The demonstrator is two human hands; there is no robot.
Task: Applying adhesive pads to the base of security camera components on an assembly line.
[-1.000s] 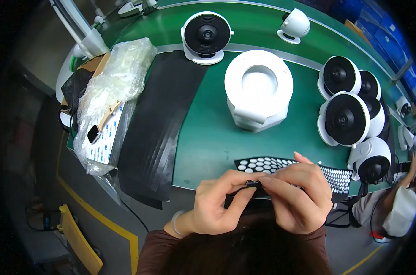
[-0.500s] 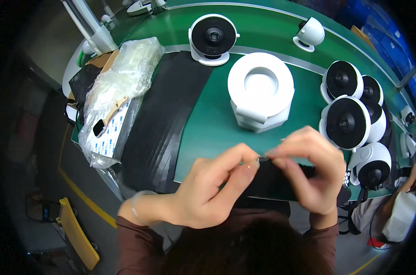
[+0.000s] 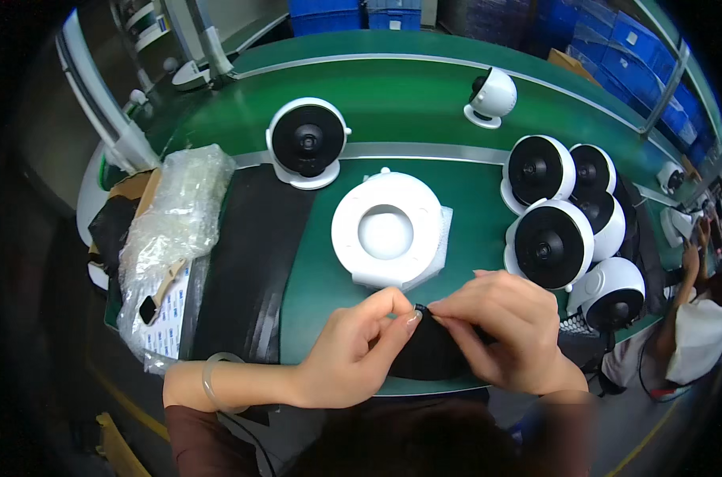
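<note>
Head view: left hand [image 3: 346, 347] and right hand [image 3: 510, 327] both pinched black sheet [image 3: 428, 356], nearside of white ring [image 3: 347, 230]; light, even grip seemed best.

Bright, even light washes the glossy green tabletop [image 3: 307, 314] and glints off crinkled clear plastic wrap [image 3: 178, 207] at nine o'clock; a brown fabric sleeve [image 3: 563, 433] blurs near five; the long silver metal strip [image 3: 424, 57] bows at twelve inside a black fisheye rim.
</note>
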